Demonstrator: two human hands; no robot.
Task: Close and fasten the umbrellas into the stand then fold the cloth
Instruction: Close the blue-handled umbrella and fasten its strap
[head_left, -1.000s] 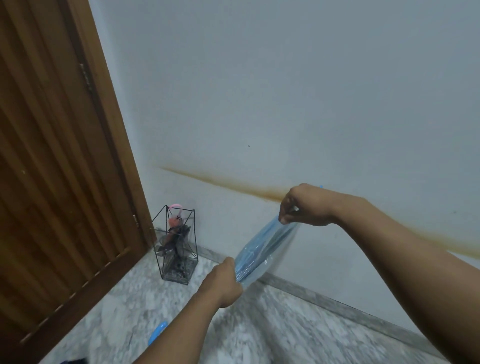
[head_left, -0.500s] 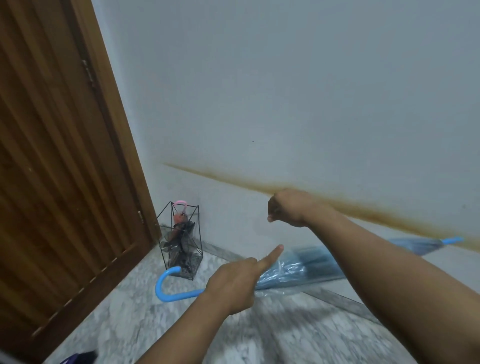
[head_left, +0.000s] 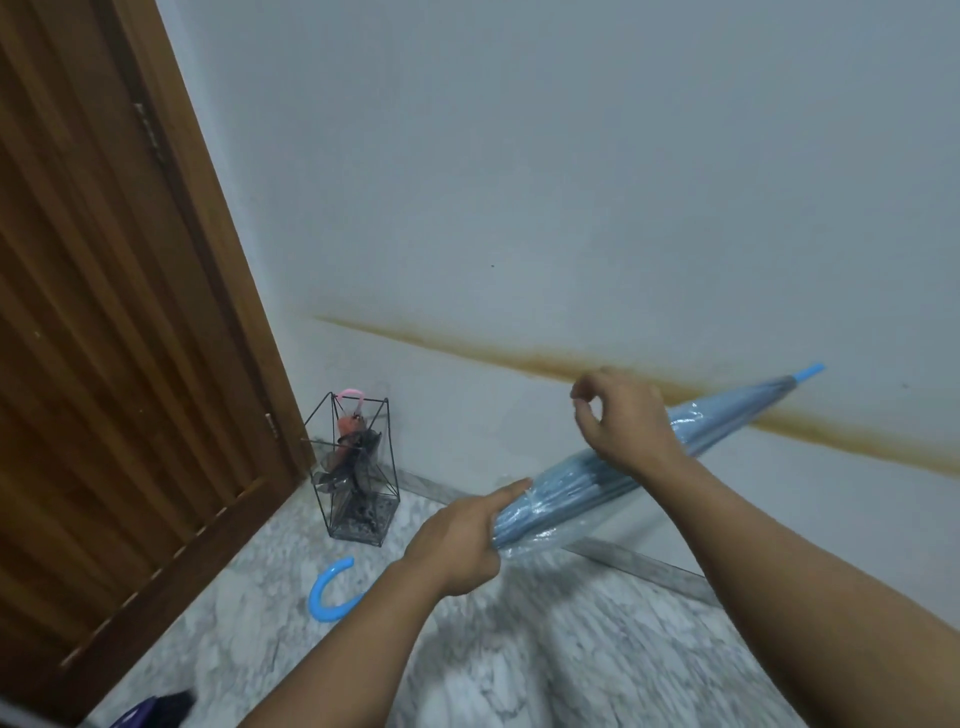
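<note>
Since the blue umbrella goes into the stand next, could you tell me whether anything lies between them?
Nothing visible blocks the way: the floor between the blue umbrella and the stand is bare. The stand already holds a dark umbrella with a pink handle, which may crowd the opening.

Umbrella (head_left: 613, 470) shaft hidden behind left hand (head_left: 457, 545) and forearm; right hand (head_left: 623, 426) grip on canopy unclear. Dark item (head_left: 156, 709) cropped at bottom edge, possibly cloth.

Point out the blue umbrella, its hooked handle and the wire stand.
blue umbrella (head_left: 571, 483), head view, on the folded canopy.
hooked handle (head_left: 324, 587), head view, on the curve.
wire stand (head_left: 358, 527), head view, on its base.
</note>
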